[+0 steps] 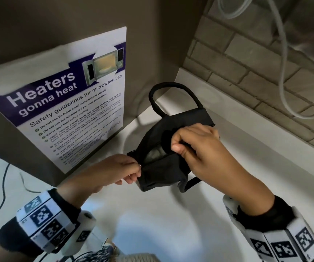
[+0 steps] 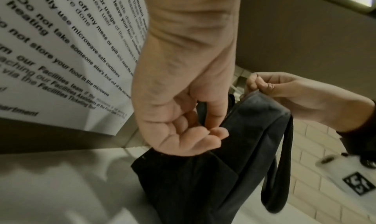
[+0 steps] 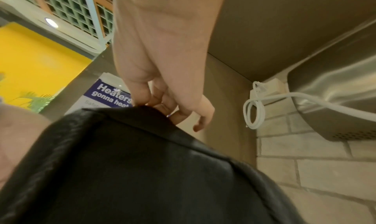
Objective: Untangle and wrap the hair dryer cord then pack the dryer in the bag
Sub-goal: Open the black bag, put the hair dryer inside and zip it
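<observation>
A small black fabric bag (image 1: pixel 163 173) with a loop handle (image 1: pixel 171 87) is held above the white counter. My left hand (image 1: pixel 131 171) pinches a small metal zipper pull at the bag's left end, and its curled fingers (image 2: pixel 207 129) lie against the fabric (image 2: pixel 203 179). My right hand (image 1: pixel 178 146) pinches the top edge of the bag near the middle; that hand (image 3: pixel 162 105) sits over the bag (image 3: pixel 142 163) in the right wrist view. The zip stands partly open. Something grey (image 1: pixel 156 153) shows inside; I cannot tell what it is. No dryer or cord is plainly visible.
A microwave safety poster (image 1: pixel 73 110) hangs on a grey cabinet at the left. A brick wall (image 1: pixel 247 72) with a looped white cable (image 1: pixel 282 82) runs along the right. A thin black cable (image 1: pixel 3 186) trails at the far left on the white counter (image 1: pixel 171 224).
</observation>
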A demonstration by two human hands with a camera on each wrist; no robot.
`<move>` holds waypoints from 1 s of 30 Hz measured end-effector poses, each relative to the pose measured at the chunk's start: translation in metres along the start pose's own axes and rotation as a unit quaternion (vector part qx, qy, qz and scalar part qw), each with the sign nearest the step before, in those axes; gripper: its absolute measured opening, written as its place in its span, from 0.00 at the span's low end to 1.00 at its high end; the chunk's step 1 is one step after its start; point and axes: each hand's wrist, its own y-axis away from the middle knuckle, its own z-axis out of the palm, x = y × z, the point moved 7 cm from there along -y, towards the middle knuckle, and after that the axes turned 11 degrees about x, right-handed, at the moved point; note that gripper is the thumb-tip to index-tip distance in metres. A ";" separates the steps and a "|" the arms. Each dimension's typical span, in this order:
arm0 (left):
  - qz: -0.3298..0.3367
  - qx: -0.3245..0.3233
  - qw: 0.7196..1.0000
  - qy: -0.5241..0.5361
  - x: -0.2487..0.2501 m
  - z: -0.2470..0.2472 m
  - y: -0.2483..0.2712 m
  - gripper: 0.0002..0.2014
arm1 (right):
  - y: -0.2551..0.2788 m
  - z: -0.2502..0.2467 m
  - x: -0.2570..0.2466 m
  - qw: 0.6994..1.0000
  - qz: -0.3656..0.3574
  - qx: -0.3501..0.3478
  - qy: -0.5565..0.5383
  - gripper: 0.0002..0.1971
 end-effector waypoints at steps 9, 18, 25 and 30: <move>0.117 0.013 0.993 -0.014 0.050 -0.013 0.029 0.13 | 0.017 0.049 -0.034 0.986 -0.072 0.077 0.127 0.02; 0.280 0.121 0.950 -0.065 0.046 -0.030 0.038 0.12 | 0.013 0.031 -0.035 0.985 -0.060 0.165 -0.002 0.03; 0.338 0.303 0.871 -0.188 0.055 -0.017 0.048 0.10 | 0.022 0.035 -0.054 0.967 -0.130 0.208 0.068 0.04; 0.365 0.320 0.860 -0.160 0.062 -0.016 0.053 0.10 | 0.017 0.011 -0.038 0.963 -0.088 0.221 0.130 0.05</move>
